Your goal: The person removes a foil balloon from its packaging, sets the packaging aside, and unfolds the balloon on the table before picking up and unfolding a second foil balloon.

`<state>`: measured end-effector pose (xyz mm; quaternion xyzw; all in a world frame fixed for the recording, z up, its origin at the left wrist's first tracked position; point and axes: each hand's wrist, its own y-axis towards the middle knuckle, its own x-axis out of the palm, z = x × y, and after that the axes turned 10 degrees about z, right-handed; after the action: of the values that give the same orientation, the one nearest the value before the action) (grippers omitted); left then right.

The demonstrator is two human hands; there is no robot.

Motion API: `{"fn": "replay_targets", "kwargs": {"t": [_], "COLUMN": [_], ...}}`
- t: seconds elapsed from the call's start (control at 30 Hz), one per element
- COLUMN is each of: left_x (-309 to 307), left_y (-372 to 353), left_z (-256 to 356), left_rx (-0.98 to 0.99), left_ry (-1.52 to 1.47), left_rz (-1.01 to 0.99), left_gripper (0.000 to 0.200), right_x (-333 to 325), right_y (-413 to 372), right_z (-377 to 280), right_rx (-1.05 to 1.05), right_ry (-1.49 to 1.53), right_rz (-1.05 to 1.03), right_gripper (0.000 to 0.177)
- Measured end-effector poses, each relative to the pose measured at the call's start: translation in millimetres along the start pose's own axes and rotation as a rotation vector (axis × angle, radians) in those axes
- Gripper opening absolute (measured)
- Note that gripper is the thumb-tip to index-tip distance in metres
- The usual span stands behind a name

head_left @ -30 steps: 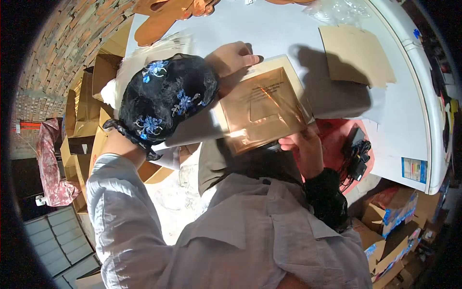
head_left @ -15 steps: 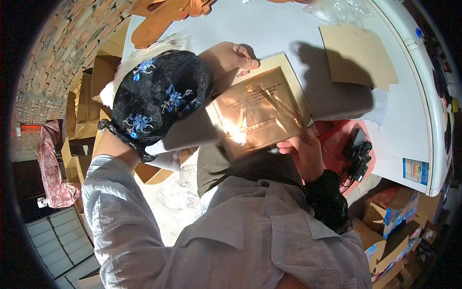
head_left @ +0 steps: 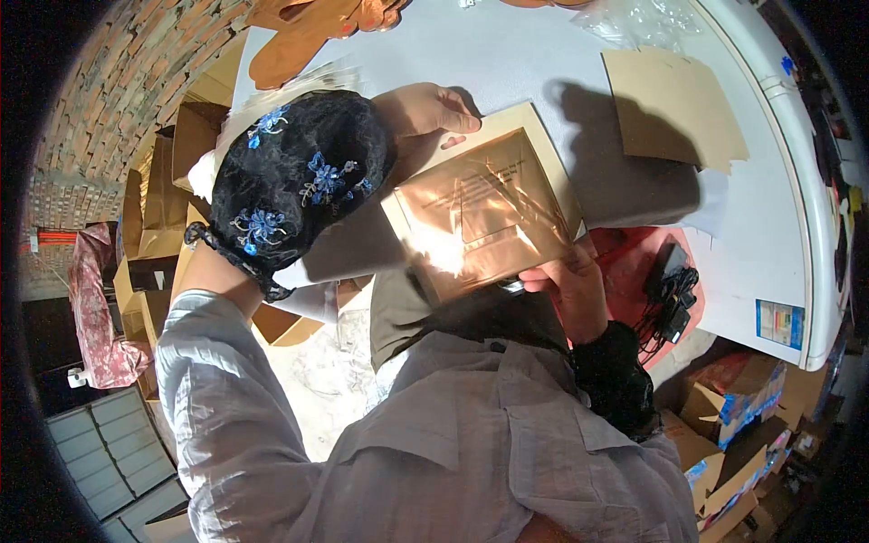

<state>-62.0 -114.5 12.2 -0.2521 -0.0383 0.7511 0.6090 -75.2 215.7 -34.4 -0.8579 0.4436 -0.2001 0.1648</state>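
A flat pale card with a shiny copper-coloured front [head_left: 493, 204] is tilted between my hands above my lap. Small printed lines and a bright glare show on its front. My left hand [head_left: 430, 110] is closed at the card's upper edge, thumb on the near side; a bit of finger shows through a small hole there. A black lace sleeve cover with blue flowers [head_left: 312, 181] hides that wrist. At the lower right corner my right hand [head_left: 575, 285] pinches the card, thumb in front and the other fingers mostly hidden behind.
A stack of tan card sheets [head_left: 665, 109] lies on the white table [head_left: 516, 54]. Brown cut-out pieces [head_left: 294, 50] and clear plastic bags [head_left: 634, 20] are at its far side. A red stool [head_left: 625, 271] carries a black cable [head_left: 668, 303]. Cardboard boxes [head_left: 195, 145] stand at both sides.
The card has shifted slightly left, its upper edge a little more upright. My left hand has moved slightly left with it; my right hand keeps its grip.
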Motion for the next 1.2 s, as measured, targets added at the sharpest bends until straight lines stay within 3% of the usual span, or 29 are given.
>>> {"fn": "replay_targets", "kwargs": {"t": [0.03,0.13,0.23,0.33,0.43,0.57,0.7,0.8,0.93,1.0,1.07,1.2], "left_x": [-0.3,12.8,12.5,14.4,18.5,8.9,-9.5,4.7,63.3,100.7,131.3,165.1], "left_y": [3.5,-0.6,-9.1,-4.0,-6.4,-11.1,-31.8,-80.9,-148.6,-181.1,-199.2,-202.9], "left_z": [-6.6,-20.1,11.2,9.0,1.8,6.3,-10.2,-3.4,-11.7,-22.9,-33.1,-53.1], "left_rx": [0.025,0.391,-0.085,-0.062,0.094,-0.011,0.195,0.156,0.298,0.427,0.541,0.479], "left_ry": [-0.016,-0.188,-0.338,-0.224,-0.262,-0.406,-0.097,-0.298,0.03,0.36,0.521,0.495], "left_rz": [-0.016,0.141,0.064,0.115,0.218,0.262,0.416,0.527,0.945,1.002,0.922,1.02], "left_gripper": [0.024,0.023,0.021,0.021,0.021,0.02,0.022,0.023,0.026,0.039,0.063,0.08], "right_x": [1.2,3.2,5.0,3.9,5.1,8.1,10.2,13.2,10.5,10.7,13.0,20.4], "right_y": [-0.7,-2.4,-4.0,-2.7,-3.7,-3.2,1.3,1.7,6.8,8.9,9.4,9.7], "right_z": [-1.0,-6.1,-7.1,-5.8,-4.8,-8.3,-8.5,-7.2,-3.7,-2.5,-1.2,-0.1], "right_rx": [-0.003,-0.005,-0.014,0.001,0.029,0.01,0.016,0.011,0.028,0.015,0.016,-0.045], "right_ry": [-0.007,-0.033,-0.048,-0.049,-0.018,-0.025,-0.063,-0.044,-0.015,-0.009,0.01,0.003], "right_rz": [0.009,0.008,-0.002,-0.009,0.016,0.031,0.039,0.082,0.11,0.119,0.13,0.192], "right_gripper": [0.024,0.025,0.026,0.026,0.027,0.031,0.035,0.034,0.031,0.029,0.029,0.028]}}
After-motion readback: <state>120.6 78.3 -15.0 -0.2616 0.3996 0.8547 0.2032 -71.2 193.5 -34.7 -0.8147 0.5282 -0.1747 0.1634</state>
